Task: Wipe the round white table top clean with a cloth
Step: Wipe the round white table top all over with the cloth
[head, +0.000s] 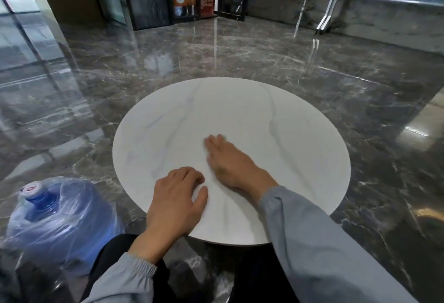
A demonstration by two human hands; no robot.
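Note:
The round white table top (276, 120) with faint grey veins fills the middle of the view. My right hand (228, 161) lies flat on it near the centre, fingers straight and blurred by motion. A pale cloth (225, 138) peeks out at the fingertips; the hand hides most of it. My left hand (176, 199) rests on the table near the front edge, fingers loosely bent, holding nothing. Both arms wear grey-blue sleeves.
A large blue water bottle (55, 221) wrapped in clear plastic stands on the floor at the lower left, close to the table. Glossy dark marble floor (240, 50) surrounds the table. Glass doors and a low stone wall run along the back.

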